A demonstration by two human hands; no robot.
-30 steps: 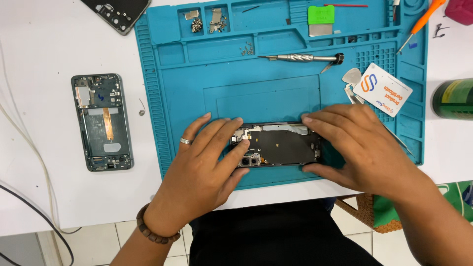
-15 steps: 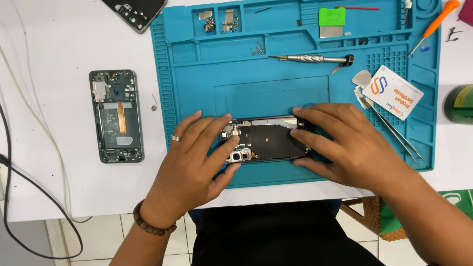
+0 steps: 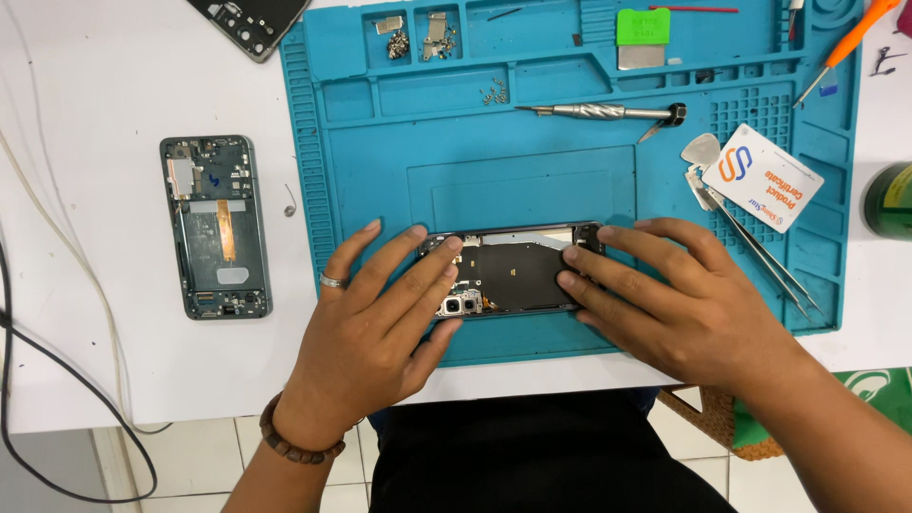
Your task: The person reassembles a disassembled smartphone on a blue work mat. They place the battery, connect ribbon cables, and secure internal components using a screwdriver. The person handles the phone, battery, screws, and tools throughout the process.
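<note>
Opened phone [image 3: 513, 271], back cover off, lies lengthwise on the near part of our blue repair mat [image 3: 380, 171]. Our left hand [image 3: 380, 323] presses flat on its camera end, fingers spread, grip not closed; our right hand [image 3: 684, 304] does likewise on the other end. Farther off lie tweezers [image 3: 760, 252], a screwdriver [image 3: 598, 112], and, left on the white surface [image 3: 95, 114], a second phone frame [image 3: 214, 226].

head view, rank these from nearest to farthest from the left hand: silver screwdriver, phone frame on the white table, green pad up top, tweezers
From the left hand:
1. Phone frame, on the white table just to its left.
2. Silver screwdriver, up and to the right on the blue mat.
3. Green pad and tweezers, top edge and far right: too close to call.
</note>
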